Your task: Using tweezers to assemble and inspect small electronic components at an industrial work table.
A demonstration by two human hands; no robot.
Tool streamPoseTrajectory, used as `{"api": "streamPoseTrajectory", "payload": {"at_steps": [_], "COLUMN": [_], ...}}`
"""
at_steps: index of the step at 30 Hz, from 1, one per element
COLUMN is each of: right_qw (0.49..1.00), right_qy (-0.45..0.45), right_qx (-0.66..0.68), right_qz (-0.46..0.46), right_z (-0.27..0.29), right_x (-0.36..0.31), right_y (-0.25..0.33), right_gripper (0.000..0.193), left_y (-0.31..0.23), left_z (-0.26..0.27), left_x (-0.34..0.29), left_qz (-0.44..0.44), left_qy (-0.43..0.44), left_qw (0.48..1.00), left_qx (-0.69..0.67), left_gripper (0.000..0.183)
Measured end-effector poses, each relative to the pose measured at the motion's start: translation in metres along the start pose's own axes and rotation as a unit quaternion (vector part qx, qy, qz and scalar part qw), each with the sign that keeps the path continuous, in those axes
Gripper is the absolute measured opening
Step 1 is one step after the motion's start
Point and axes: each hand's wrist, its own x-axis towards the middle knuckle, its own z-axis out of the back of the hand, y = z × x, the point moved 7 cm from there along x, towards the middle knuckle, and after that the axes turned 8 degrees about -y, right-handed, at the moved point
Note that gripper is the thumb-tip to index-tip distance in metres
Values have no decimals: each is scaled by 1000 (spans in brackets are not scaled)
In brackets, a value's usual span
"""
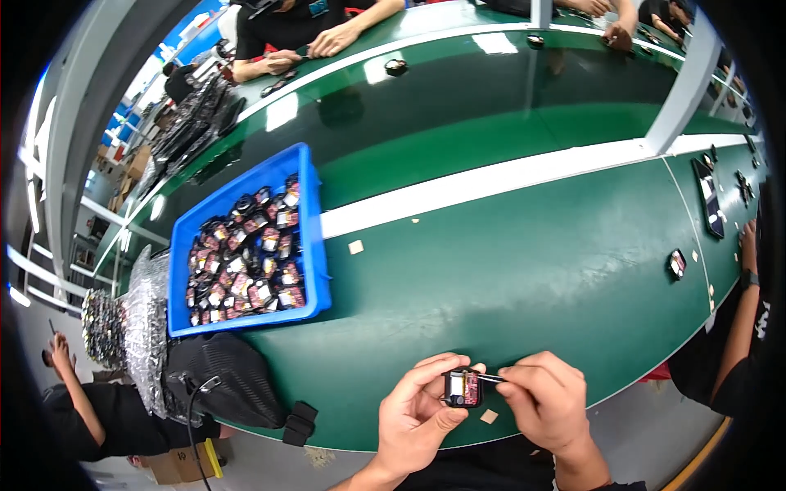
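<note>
My left hand (413, 417) is closed around the edges of a small black electronic housing (464, 389). Its open face shows a red circuit board and a pale, silvery block. From the right, my right hand (547, 403) pinches a thin metal tool (490, 378), which looks like tweezers. The tool's tip reaches the upper right edge of the housing; whether it grips any part there is too small to tell. Just under the housing, a small beige square (489, 416) lies on the green table (458, 303).
A blue bin (318, 303) full of similar housings stands at the left. In front of it sit a black case (225, 380) and clear plastic wrapping (146, 327). A single housing (677, 264) lies at the right, near a co-worker's arm (737, 327). Other people work across the dark conveyor belt (458, 106).
</note>
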Motion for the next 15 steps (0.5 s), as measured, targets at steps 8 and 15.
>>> {"api": "streamPoseTrajectory", "payload": {"at_steps": [8, 15], "right_qw": [982, 985], "right_qy": [-96, -136], "right_qx": [125, -78], "right_qz": [-104, -76], "right_z": [15, 52], "right_x": [-15, -8], "right_y": [-17, -30], "right_gripper": [27, 18], "left_y": [-110, -155], "left_z": [55, 94], "left_x": [34, 53], "left_qz": [-241, -291], "left_qy": [-160, -283], "left_qw": [935, 663], "left_qx": [206, 629], "left_gripper": [58, 27]}}
